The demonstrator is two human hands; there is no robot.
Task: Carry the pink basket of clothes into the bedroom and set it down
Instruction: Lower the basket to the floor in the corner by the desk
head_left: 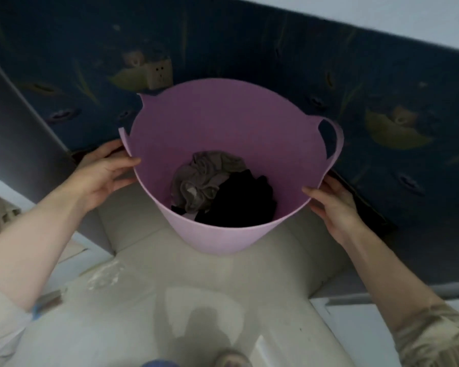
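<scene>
The pink basket [223,120] is a round soft tub with two loop handles, seen from above in the middle of the view. A grey garment [204,178] and a black garment [244,200] lie crumpled at its bottom. My left hand [104,170] grips the rim on the left side, thumb inside the wall. My right hand [331,205] holds the rim on the right side, just below the right handle [334,139]. I cannot tell whether the basket rests on the floor or hangs just above it.
A dark blue patterned wall [276,56] stands directly behind the basket, with a wall socket [159,72] above the rim. A grey cabinet side [16,128] rises at the left. Pale tiled floor [202,300] spreads below, and my foot shows at the bottom edge.
</scene>
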